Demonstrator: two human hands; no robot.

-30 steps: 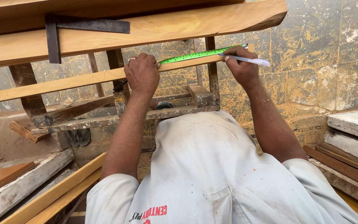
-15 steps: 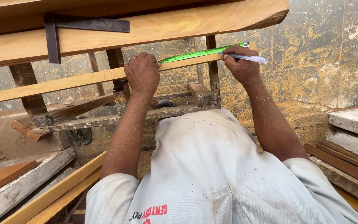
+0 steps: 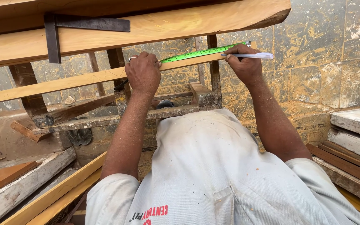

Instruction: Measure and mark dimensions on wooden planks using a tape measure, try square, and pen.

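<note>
Bench: a rough wooden frame (image 3: 105, 121) carries the work; a wide plank (image 3: 146, 29) lies along its far edge with a dark square (image 3: 55, 37) hooked over it.
Strip: a narrow wooden strip (image 3: 63, 83) runs along the near edge, slanting up towards the right end.
Tape: the green tape (image 3: 201, 53) lies flat on the strip, stretched between the two hands.
Left hand: the left hand (image 3: 143, 74) is closed down over the strip, wrist straight, forearm reaching up from the body (what it pins beneath, likely the tape's case, is hidden).
Right hand: the right hand (image 3: 243, 62) is curled, pinching a white pen (image 3: 251, 55) near the strip's right end, tip hidden.
Doing it well: I judge the tape should stay taut and flush to the strip's edge, with the pen meeting the wood squarely at the reading.
</note>
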